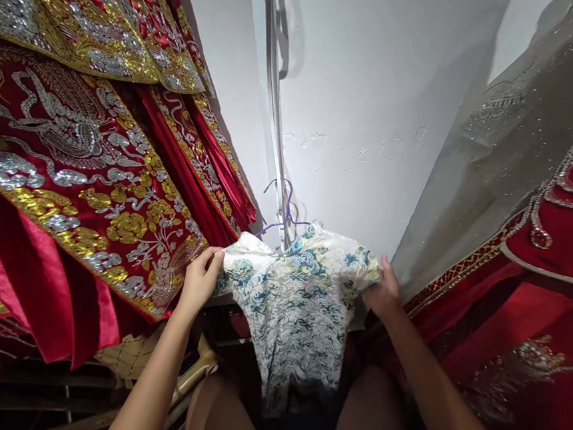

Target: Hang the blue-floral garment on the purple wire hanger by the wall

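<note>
A white lace garment with blue and yellow flowers (304,297) hangs in the middle on a purple hanger (290,202), whose hook is near a metal pole (273,93). My left hand (203,276) is at the sleeve on the left side, thumb and fingers pinched on the cloth. At the sleeve on the right side, my right hand (384,289) holds the edge, its thumb sticking up and its other fingers partly behind the cloth. The fabric is spread between both hands, and its lower end falls over the dark area between my legs.
Red garments with gold and silver embroidery (78,130) hang at the left. A red beaded garment (533,310) and a sheer sparkling cloth (496,166) hang at the right. Behind stands a white wall (373,82). A bamboo-like frame (197,368) is at the lower left.
</note>
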The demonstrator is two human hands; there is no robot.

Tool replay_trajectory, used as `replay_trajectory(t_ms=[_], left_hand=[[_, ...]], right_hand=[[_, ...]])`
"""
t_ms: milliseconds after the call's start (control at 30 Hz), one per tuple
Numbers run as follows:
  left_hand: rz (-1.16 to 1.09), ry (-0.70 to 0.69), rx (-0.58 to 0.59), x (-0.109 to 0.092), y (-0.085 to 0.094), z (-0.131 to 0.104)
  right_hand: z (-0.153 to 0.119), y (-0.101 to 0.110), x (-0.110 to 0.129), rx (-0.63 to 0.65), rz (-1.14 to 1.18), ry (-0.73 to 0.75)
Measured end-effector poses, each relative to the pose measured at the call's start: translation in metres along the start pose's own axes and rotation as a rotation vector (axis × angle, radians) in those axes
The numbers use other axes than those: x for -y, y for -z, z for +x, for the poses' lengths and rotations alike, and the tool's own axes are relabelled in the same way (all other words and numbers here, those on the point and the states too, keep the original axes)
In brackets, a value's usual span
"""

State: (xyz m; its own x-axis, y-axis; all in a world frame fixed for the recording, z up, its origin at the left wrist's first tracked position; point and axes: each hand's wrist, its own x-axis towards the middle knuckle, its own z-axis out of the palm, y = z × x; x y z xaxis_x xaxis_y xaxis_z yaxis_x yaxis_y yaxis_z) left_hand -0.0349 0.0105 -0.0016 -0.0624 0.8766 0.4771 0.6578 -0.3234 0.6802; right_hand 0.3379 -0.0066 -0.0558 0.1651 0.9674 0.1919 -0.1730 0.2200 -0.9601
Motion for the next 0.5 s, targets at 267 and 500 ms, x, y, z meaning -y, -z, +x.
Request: replay_trajectory(t_ms=[267,500], left_hand=[[0.146,-0.234,-0.122,-0.06,0.0,0.028],[0.146,-0.328,-0.004,-0.059,-0.052,0.028]], right_hand=[[0.01,0.015,0.057,-0.317,0.172,-0.049],[-0.086,-0.001,0.055,0.37,-0.008,-0.196]])
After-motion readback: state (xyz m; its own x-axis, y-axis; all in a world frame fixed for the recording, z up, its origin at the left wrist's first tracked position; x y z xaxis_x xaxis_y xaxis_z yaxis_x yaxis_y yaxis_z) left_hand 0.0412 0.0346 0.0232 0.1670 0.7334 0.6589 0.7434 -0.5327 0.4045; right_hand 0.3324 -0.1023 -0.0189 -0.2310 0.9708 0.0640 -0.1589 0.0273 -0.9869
